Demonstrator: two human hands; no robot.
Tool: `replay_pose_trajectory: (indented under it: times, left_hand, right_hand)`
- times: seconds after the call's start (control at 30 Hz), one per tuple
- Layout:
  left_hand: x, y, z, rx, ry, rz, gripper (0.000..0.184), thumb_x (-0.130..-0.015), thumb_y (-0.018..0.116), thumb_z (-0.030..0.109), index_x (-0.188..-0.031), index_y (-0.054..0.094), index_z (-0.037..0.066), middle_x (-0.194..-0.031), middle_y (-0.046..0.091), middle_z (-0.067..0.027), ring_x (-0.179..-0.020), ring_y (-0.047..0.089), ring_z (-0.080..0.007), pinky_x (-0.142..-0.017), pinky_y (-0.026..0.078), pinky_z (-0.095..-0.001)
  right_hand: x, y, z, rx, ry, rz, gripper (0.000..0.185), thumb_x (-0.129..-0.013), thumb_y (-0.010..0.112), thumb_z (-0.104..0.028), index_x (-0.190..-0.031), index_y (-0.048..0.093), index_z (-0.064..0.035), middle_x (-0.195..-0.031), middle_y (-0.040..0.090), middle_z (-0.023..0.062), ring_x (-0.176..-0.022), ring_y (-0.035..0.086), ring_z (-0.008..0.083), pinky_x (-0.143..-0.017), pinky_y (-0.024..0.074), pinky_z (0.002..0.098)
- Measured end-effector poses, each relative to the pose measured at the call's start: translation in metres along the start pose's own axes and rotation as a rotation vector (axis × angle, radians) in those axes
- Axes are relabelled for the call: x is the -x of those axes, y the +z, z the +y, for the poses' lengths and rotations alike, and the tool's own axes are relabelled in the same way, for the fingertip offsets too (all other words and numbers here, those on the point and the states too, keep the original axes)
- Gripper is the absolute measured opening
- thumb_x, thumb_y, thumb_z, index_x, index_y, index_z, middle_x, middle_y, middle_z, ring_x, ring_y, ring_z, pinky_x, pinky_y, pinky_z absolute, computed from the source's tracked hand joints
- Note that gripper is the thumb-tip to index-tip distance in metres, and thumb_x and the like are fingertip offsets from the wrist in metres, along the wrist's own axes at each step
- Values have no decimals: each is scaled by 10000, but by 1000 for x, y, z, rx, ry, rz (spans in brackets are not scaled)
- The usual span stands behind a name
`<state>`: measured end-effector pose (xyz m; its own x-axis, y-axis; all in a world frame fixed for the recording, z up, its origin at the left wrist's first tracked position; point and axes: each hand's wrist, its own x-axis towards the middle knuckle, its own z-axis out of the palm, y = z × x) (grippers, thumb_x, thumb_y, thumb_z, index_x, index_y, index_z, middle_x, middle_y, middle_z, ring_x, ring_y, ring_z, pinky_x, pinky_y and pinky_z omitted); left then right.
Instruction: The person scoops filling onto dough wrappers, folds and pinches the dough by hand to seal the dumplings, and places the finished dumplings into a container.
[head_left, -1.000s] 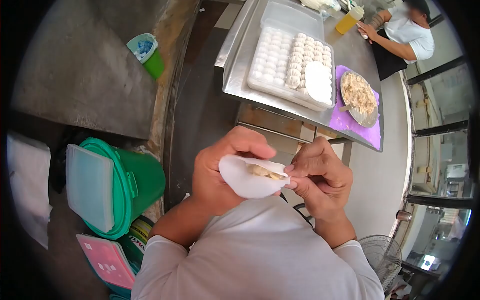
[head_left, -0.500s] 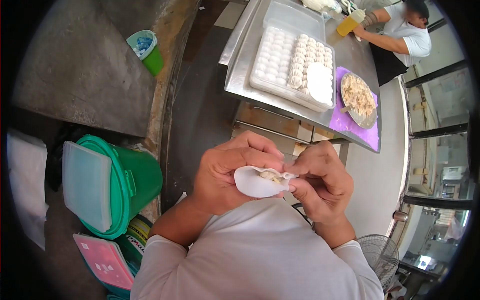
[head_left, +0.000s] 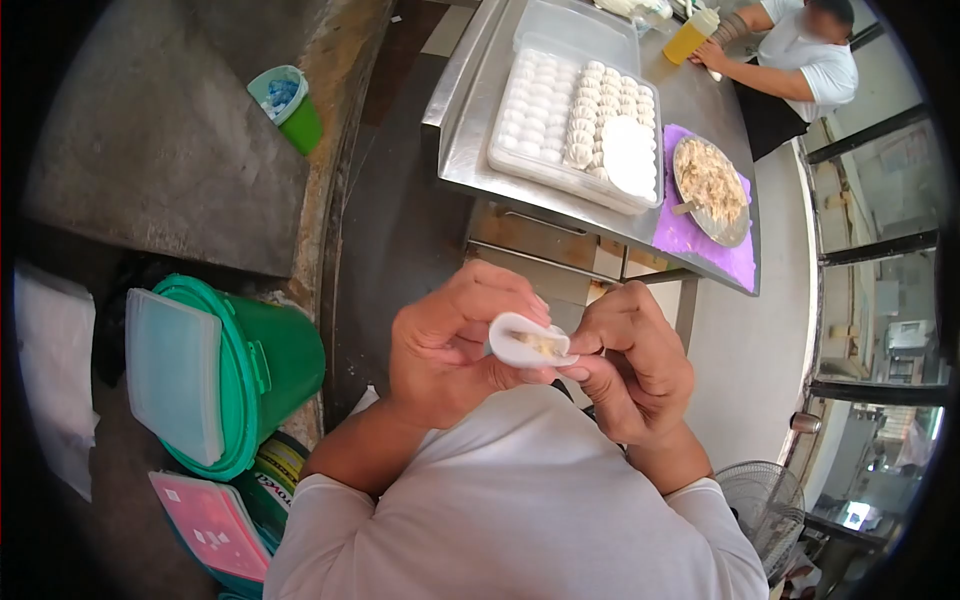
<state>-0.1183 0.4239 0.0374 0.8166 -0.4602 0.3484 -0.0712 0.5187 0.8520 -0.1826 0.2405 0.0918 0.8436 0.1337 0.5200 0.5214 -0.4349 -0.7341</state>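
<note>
In front of my chest is a bun wrapper (head_left: 507, 349), a white round of dough folded up into a cup, with pale shredded filling (head_left: 540, 343) showing inside. My left hand (head_left: 440, 345) cradles its left side and underside, fingers curled over the back. At the right edge of the dough, my right hand (head_left: 637, 365) pinches the rim between thumb and fingertips. Beyond the hands, a plastic tray (head_left: 575, 180) on the steel table holds rows of smooth dough balls (head_left: 535, 110), pleated buns (head_left: 583, 135) and a stack of flat white rounds (head_left: 628, 160).
A metal plate of shredded filling (head_left: 710, 185) rests on a purple cloth (head_left: 680, 238) at the table edge (head_left: 470, 165). Across the table stands a person (head_left: 800, 65) with hands near a yellow bottle (head_left: 690, 38). Left are a green lidded bucket (head_left: 285, 340) and small bin (head_left: 300, 125); right, a fan (head_left: 760, 505).
The bun wrapper has tipped from a wide, flat oval into a rounder, more closed cup. My left fingers have lifted slightly off its front. My right hand keeps pinching the rim.
</note>
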Motion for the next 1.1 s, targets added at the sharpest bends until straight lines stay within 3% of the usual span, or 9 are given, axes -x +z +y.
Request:
replay_pose_trajectory:
  times: [0.03, 0.1, 0.17, 0.33, 0.57, 0.63, 0.8, 0.9, 1.1]
  left_hand:
    - [-1, -7, -1, -40, 79, -128, 404, -794, 836, -38, -1164, 679, 4, -1183, 593, -130, -1051, 622, -158, -858, 530, -290]
    - [-2, -12, 1, -94, 80, -176, 407, -800, 837, -25, -1169, 669, 4, -1174, 596, -129, -1040, 618, -157, -860, 526, -291]
    - [-2, -6, 0, -151, 84, -223, 410, -806, 838, -12, -1175, 659, 5, -1165, 598, -128, -1028, 615, -155, -863, 523, -292]
    - [5, 7, -18, 41, 120, -39, 353, -842, 835, 67, -1151, 680, -3, -1142, 594, -112, -981, 586, -159, -825, 483, -296]
    - [-4, 10, -19, -138, 114, -202, 337, -864, 821, 91, -1137, 654, -18, -1096, 594, -114, -930, 569, -160, -809, 476, -291]
    - [-2, 26, -23, 90, 128, 70, 290, -901, 791, 124, -1112, 663, -27, -1072, 595, -111, -934, 559, -157, -814, 468, -291]
    - [-2, 14, -26, 33, 86, -62, 288, -912, 781, 129, -1123, 660, -24, -1056, 591, -105, -931, 546, -157, -820, 457, -294]
    - [-8, 16, -25, 17, 59, -101, 284, -903, 788, 117, -1121, 663, -17, -1043, 592, -103, -933, 544, -159, -821, 454, -293]
    - [-18, 31, -39, -121, 180, -1, 240, -880, 808, 112, -1061, 699, -1, -981, 603, -93, -876, 555, -153, -754, 455, -275]
  right_hand:
    - [1, 5, -1, 3, 2, 4, 156, -867, 776, -33, -969, 679, 32, -929, 673, 115, -810, 601, 206, -625, 495, 301]
    - [6, 13, -6, -188, 157, 155, 168, -859, 779, -29, -968, 669, 35, -917, 669, 121, -792, 600, 219, -627, 495, 311]
    - [7, 5, -8, -131, 142, 112, 174, -854, 784, -29, -966, 667, 36, -910, 661, 119, -787, 597, 221, -634, 494, 316]
    - [10, 0, 0, -10, 47, 45, 193, -866, 787, -51, -982, 661, 38, -918, 648, 119, -781, 589, 198, -640, 489, 314]
    - [16, -5, -4, -82, 181, 131, 183, -858, 781, -37, -961, 649, 38, -908, 643, 136, -757, 584, 232, -640, 487, 302]
    - [17, -7, -1, -32, 177, 105, 189, -855, 783, -36, -968, 650, 37, -913, 643, 135, -758, 583, 235, -645, 487, 301]
    - [10, -8, 6, 50, -48, 93, 168, -877, 750, -11, -993, 646, 52, -928, 640, 139, -754, 575, 211, -627, 487, 309]
    - [12, -6, 1, -44, 140, 207, 137, -880, 735, 9, -973, 642, 48, -914, 639, 134, -753, 572, 225, -614, 482, 318]
    - [14, -29, 13, 97, 42, 79, 125, -891, 726, 2, -973, 644, 49, -907, 651, 124, -751, 567, 218, -610, 478, 324]
